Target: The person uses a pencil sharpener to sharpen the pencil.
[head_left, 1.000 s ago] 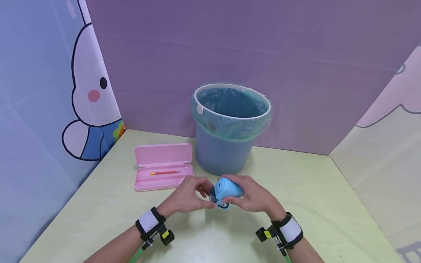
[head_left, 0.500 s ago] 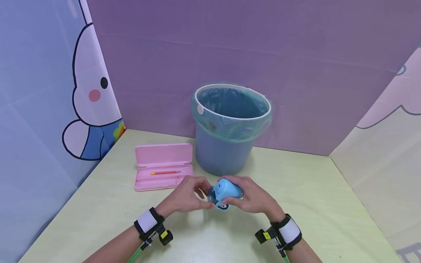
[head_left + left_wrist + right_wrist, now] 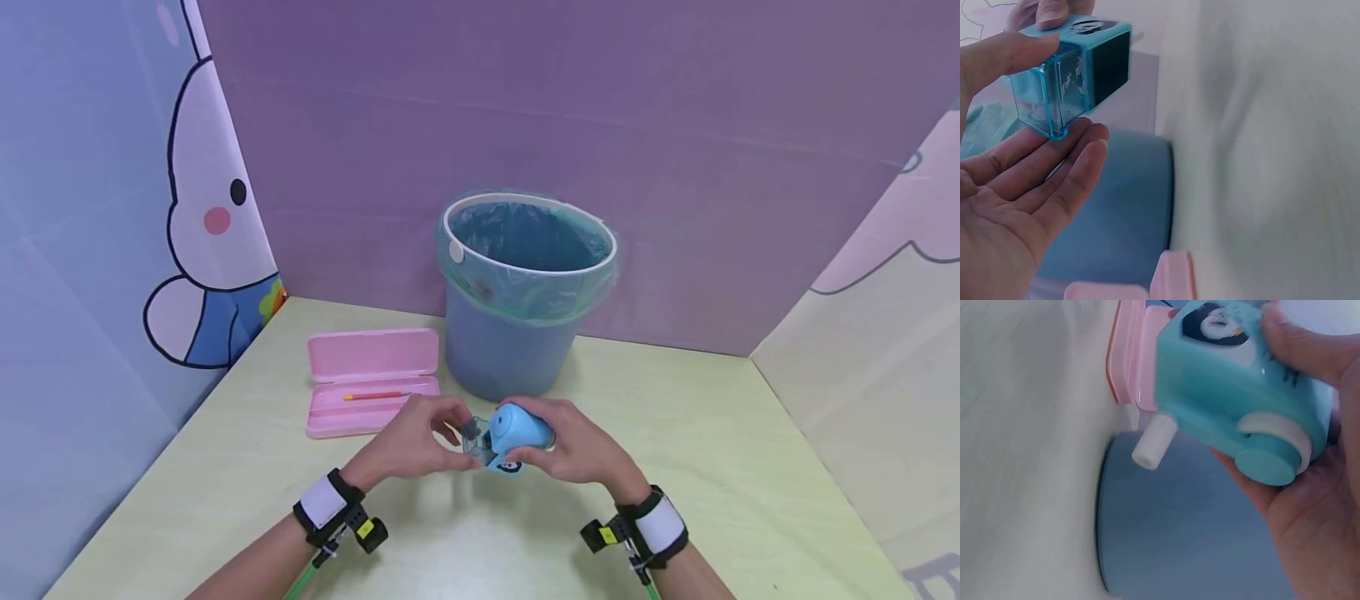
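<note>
A light blue crank pencil sharpener (image 3: 519, 427) with a penguin picture is held above the table. My right hand (image 3: 581, 443) grips its body, and the white crank handle (image 3: 1155, 440) sticks out in the right wrist view. My left hand (image 3: 416, 437) pinches the clear blue shavings drawer (image 3: 1047, 94) between thumb and fingertips. This drawer stands partly out of the sharpener's body, with some pale bits visible inside it. In the left wrist view, the sharpener's dark underside (image 3: 1110, 70) shows.
Behind the hands stands a blue waste bin (image 3: 502, 358) lined with a thin green bag. An open pink pencil case (image 3: 373, 352) lies left of the bin, with a red pencil (image 3: 375, 396) inside. Printed cloth walls surround the pale table (image 3: 675, 408).
My left hand has moved slightly left, drawing the clear drawer further out of the sharpener. My right hand stays nearly still with the sharpener's body.
</note>
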A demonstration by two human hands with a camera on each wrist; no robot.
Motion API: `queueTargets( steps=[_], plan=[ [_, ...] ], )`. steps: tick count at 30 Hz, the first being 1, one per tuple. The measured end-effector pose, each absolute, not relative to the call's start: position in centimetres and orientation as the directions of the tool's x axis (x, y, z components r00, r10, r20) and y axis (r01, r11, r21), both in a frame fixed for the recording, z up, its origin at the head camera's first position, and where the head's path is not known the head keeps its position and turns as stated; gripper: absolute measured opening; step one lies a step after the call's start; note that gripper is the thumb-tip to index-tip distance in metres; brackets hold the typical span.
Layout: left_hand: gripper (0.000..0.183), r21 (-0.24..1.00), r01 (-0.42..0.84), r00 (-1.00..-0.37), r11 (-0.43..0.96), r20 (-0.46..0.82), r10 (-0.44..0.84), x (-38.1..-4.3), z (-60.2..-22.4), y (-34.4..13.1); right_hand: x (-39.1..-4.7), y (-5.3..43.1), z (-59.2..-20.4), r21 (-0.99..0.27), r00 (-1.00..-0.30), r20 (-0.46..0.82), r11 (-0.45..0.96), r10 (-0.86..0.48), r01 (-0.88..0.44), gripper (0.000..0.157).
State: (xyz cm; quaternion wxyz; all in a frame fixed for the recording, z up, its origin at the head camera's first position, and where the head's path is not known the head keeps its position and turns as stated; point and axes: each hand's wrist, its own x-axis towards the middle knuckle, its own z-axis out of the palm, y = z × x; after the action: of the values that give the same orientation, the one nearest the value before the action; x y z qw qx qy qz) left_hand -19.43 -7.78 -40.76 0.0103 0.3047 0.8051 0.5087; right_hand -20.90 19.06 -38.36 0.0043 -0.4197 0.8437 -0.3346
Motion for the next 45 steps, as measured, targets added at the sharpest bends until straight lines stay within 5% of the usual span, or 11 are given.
queueTargets(
  steps=[13, 29, 45],
  plan=[
    [0.046, 0.817, 0.484, -0.86, 0.314, 0.377, 0.343, -20.1, -36.7, -12.1, -21.3, 21.3, -39.5, -0.609, -0.716, 0.264, 0.464, -0.646, -0.643, 0.056],
    [0.053, 0.701, 0.648, -0.761, 0.298, 0.617, 0.2, -26.1, -26.3, -12.1, -21.1, 22.0, -40.0, -0.658, -0.741, 0.203, 0.472, -0.64, -0.588, 0.058],
    [0.048, 0.497, 0.743, -0.636, 0.448, 0.732, 0.244, -32.2, -23.4, -6.9, -20.8, 22.9, -40.1, -0.649, -0.771, 0.141, 0.53, -0.621, -0.546, 0.053]
  ],
)
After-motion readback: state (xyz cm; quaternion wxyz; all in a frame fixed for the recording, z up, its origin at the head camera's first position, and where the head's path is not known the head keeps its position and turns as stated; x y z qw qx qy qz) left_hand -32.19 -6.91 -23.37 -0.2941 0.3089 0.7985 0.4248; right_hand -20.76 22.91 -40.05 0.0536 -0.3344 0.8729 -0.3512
